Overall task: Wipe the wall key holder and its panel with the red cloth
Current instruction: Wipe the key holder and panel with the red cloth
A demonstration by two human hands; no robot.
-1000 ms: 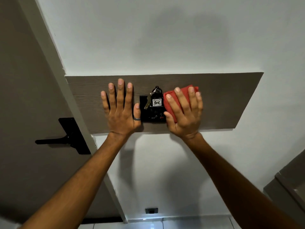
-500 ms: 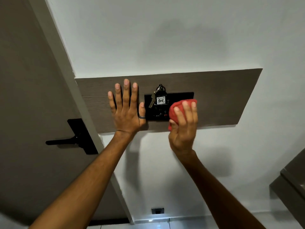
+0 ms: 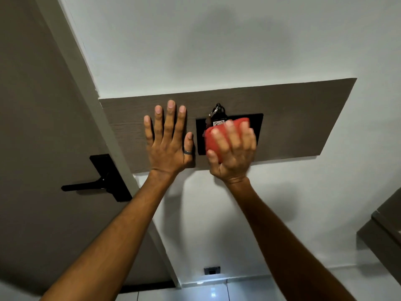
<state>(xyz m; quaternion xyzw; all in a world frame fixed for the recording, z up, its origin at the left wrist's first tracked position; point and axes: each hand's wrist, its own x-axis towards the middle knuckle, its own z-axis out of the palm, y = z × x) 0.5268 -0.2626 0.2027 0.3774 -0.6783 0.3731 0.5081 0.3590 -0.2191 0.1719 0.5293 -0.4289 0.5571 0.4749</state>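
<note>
A long grey-brown wood panel (image 3: 303,118) is fixed to the white wall. A black key holder plate (image 3: 257,124) sits at its middle, with a bunch of keys (image 3: 217,111) and a white tag hanging on it. My right hand (image 3: 234,153) presses the bunched red cloth (image 3: 217,135) over the plate's centre and covers most of the keys; the hand is motion-blurred. My left hand (image 3: 169,140) lies flat on the panel just left of the plate, fingers spread, a ring on the thumb.
A grey door (image 3: 32,127) with a black lever handle (image 3: 97,183) stands to the left, behind a pale frame. A wall socket (image 3: 212,270) sits low near the tiled floor. A grey cabinet edge (image 3: 384,231) juts in at the lower right.
My right hand swept the cloth from the plate's right side down to the panel's lower edge, then up and left onto the keys. My left hand stayed flat on the panel.
</note>
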